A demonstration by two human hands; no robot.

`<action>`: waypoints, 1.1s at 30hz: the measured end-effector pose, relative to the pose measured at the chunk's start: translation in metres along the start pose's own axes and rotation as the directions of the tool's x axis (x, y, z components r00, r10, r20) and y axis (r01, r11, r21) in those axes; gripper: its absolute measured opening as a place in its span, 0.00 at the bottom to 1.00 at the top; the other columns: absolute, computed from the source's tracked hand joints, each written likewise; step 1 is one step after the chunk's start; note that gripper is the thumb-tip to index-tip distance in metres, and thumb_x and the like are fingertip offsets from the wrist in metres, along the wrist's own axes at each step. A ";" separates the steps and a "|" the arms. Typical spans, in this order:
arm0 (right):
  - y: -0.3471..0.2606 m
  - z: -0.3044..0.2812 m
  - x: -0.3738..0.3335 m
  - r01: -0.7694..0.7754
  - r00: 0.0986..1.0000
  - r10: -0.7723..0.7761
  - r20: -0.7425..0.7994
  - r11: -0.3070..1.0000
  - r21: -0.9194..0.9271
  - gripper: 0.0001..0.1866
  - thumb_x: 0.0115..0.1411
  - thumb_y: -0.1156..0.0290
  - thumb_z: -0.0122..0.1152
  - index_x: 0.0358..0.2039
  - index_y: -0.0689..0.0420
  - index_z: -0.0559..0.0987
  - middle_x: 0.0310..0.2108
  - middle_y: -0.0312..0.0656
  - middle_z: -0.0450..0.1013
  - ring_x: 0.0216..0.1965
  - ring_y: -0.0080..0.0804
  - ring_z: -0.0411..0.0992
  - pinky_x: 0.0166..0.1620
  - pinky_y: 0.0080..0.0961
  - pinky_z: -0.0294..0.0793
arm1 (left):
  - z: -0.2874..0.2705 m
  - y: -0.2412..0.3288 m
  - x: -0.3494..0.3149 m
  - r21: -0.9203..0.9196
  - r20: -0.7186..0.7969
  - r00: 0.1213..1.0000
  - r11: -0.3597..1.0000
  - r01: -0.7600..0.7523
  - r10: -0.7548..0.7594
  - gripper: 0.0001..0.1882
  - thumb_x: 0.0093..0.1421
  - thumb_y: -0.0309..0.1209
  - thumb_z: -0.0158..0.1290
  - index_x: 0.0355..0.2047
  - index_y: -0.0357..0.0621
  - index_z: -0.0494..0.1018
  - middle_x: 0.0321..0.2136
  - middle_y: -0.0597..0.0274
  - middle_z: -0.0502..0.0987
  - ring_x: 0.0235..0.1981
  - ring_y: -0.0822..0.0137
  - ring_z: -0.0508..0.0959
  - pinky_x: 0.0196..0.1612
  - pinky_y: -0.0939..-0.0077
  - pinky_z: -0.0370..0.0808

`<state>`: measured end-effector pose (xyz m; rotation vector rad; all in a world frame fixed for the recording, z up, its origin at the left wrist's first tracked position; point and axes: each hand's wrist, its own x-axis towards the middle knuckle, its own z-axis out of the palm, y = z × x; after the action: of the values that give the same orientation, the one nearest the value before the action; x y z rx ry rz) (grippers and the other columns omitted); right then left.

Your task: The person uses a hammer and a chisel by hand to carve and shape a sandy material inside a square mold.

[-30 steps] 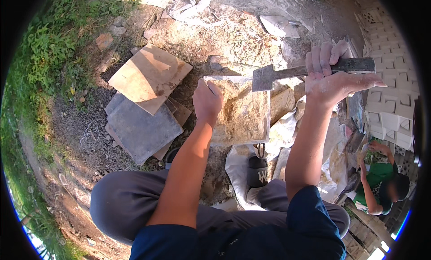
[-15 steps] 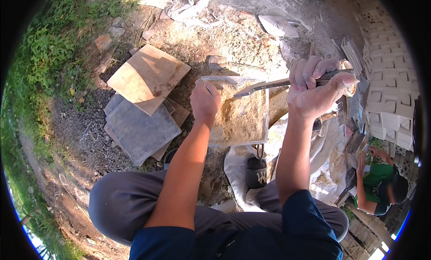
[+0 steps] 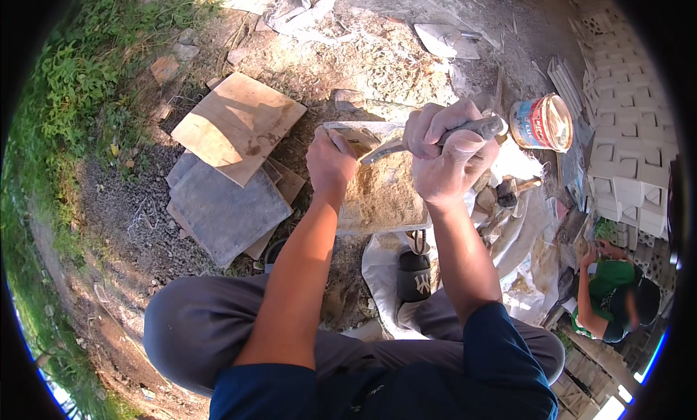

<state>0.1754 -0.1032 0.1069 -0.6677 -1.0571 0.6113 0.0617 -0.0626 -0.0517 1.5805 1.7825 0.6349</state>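
In front of me lies a square slab (image 3: 388, 200) with a rough, crumbly tan layer on its face. My left hand (image 3: 330, 161) is closed on its left edge near the far corner, most of its fingers hidden from view. My right hand (image 3: 449, 148), pale with dust, is wrapped round the handle of a grey bladed hand tool (image 3: 388, 150). The tool's flattened end points left, over the slab's far part and close to my left hand. Whether its tip touches the coating I cannot tell.
Left of the slab, a tan tile (image 3: 239, 122) overlaps a grey tile (image 3: 231, 206). A bucket (image 3: 534, 124) and a hammer (image 3: 512, 191) are on the right. A sandal (image 3: 414, 275) shows below the slab. Pale blocks (image 3: 628, 144) are stacked far right; another person (image 3: 613, 293) works there.
My right hand has moved left and a little nearer with the bladed tool, bringing its end toward my left hand. The bucket it partly covered now shows. My left hand stays on the slab.
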 end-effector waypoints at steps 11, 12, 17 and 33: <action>0.008 -0.004 -0.003 0.032 0.998 -0.029 0.050 0.997 -0.070 0.22 0.69 0.57 0.57 0.24 0.61 0.67 0.18 0.34 0.62 0.16 0.19 0.59 0.17 0.20 0.56 | 0.001 0.003 -0.002 -0.051 -0.066 0.996 0.997 -0.056 0.052 0.16 0.67 0.35 0.40 0.33 0.32 0.68 0.27 0.30 0.76 0.32 0.30 0.77 0.39 0.40 0.72; 0.006 0.002 0.001 -0.011 0.999 0.015 0.043 0.994 -0.108 0.23 0.69 0.56 0.56 0.24 0.61 0.67 0.18 0.34 0.62 0.16 0.19 0.59 0.17 0.19 0.55 | 0.001 0.002 -0.001 -0.060 -0.054 0.998 0.998 -0.032 0.029 0.16 0.67 0.35 0.40 0.33 0.32 0.68 0.27 0.30 0.76 0.33 0.30 0.77 0.39 0.40 0.72; 0.003 -0.006 0.004 0.032 0.999 -0.031 0.027 0.999 -0.018 0.25 0.71 0.53 0.52 0.26 0.61 0.66 0.17 0.34 0.61 0.16 0.19 0.59 0.17 0.20 0.58 | -0.002 0.001 -0.001 -0.058 -0.048 0.998 0.998 -0.034 0.031 0.15 0.67 0.34 0.40 0.35 0.32 0.69 0.27 0.30 0.77 0.34 0.31 0.78 0.40 0.41 0.73; 0.003 -0.010 0.029 0.008 0.987 -0.040 -0.152 0.977 -0.211 0.18 0.72 0.61 0.52 0.28 0.59 0.65 0.16 0.30 0.57 0.14 0.14 0.51 0.17 0.19 0.49 | -0.001 0.008 0.000 -0.033 0.009 0.999 0.999 0.042 -0.042 0.18 0.66 0.35 0.41 0.39 0.27 0.70 0.30 0.26 0.77 0.36 0.31 0.79 0.43 0.44 0.75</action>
<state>0.1949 -0.0823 0.1175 -0.8717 -0.9893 0.4219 0.0664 -0.0611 -0.0449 1.5175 1.7855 0.6344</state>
